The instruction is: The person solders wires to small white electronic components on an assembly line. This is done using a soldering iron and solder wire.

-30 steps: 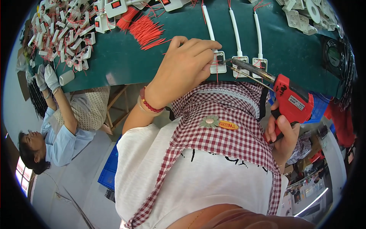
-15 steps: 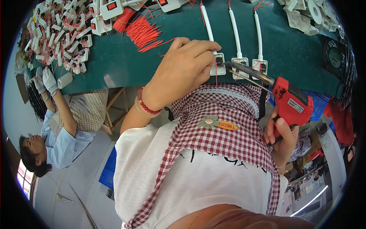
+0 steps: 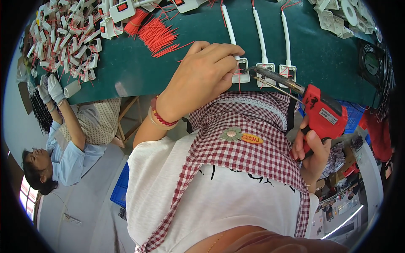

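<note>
My left hand [image 3: 206, 69] is curled at the left edge of a white plastic switch housing [image 3: 241, 79], its index finger on the end of the housing's white cable [image 3: 228, 24]. What lies between those fingers is hidden. Thin red wires cross the dark inside of that housing. In my right hand [image 3: 313, 152] is a red soldering gun [image 3: 324, 113], gripped by its handle. Its dark barrel slants up and left, the tip over the right side of the same housing. Two more housings, a middle one [image 3: 265, 72] and a right one [image 3: 288, 74], lie alongside, each with a white cable.
Cut red wires [image 3: 159, 38] lie left of centre on the green table [image 3: 130, 71]. A heap of wired white housings [image 3: 69, 42] fills the far left, where a person's gloved hands [image 3: 54, 87] work. White plastic parts [image 3: 333, 21] and a round black device [image 3: 372, 63] sit at right.
The soldering gun has shifted very slightly right, with its tip still at the left housing. My left hand stays almost in place.
</note>
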A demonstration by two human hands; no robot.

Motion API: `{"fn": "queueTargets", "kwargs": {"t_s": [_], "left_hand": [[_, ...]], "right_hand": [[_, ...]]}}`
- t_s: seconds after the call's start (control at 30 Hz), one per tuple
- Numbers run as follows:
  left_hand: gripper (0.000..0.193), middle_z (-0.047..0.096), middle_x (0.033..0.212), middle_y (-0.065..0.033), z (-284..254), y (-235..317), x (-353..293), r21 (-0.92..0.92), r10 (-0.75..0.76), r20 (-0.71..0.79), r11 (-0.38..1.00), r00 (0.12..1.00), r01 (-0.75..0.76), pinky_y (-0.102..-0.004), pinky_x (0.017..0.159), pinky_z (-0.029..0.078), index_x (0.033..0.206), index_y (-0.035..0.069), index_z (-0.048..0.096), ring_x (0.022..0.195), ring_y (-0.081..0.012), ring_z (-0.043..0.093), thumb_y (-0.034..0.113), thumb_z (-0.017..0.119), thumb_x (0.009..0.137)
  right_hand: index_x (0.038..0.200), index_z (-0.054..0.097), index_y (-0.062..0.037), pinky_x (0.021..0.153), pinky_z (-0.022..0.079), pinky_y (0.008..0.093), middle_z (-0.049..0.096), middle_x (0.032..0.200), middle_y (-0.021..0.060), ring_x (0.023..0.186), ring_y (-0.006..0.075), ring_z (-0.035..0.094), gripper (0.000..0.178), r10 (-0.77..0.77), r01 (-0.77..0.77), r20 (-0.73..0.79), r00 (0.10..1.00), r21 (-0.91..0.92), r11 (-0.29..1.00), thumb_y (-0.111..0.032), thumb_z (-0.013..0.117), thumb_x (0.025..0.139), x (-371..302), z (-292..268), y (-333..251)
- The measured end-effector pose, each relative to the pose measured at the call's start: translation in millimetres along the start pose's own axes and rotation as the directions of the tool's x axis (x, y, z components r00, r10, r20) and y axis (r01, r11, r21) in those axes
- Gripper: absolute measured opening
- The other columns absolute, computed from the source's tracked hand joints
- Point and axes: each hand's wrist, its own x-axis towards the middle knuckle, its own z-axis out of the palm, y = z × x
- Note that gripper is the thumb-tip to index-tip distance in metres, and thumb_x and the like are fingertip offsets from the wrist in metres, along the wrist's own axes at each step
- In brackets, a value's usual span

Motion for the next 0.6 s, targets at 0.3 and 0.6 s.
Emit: {"fn": "queueTargets", "kwargs": {"t_s": [0.3, 0.6], "left_hand": [[0.013, 0.062, 0.11, -0.0031, -0.4, -0.2, 0.1, 0.006, -0.003, 0.009, 1.0, 1.0, 0.003, -0.0315, 0.08, 0.039, 0.073, 0.005, 0.05, 0.09, -0.0196, 0.058, 0.0, 0.062, 0.069], [0.013, 0.062, 0.11, -0.0035, 0.5, -1.2, 1.0, -0.002, 0.002, 0.021, 1.0, 1.0, -0.002, -0.0319, 0.081, 0.039, 0.073, 0.005, 0.051, 0.091, -0.0197, 0.058, 0.0, 0.062, 0.069]], "right_hand": [[0.102, 0.048, 0.0071, 0.037, 0.037, 0.0224, 0.05, 0.055, 0.0094, 0.038, 0.0099, 0.042, 0.03, -0.002, 0.002, 0.002, 1.0, -0.01, 1.0, -0.016, 0.056, 0.084, -1.8, -1.0, 2.4], [0.106, 0.046, 0.0094, 0.035, 0.037, 0.0222, 0.049, 0.053, 0.0094, 0.036, 0.0091, 0.041, 0.037, -0.03, 0.03, -0.007, 1.0, 0.01, 1.0, -0.019, 0.055, 0.084, -1.1, -4.0, 2.1]]}}
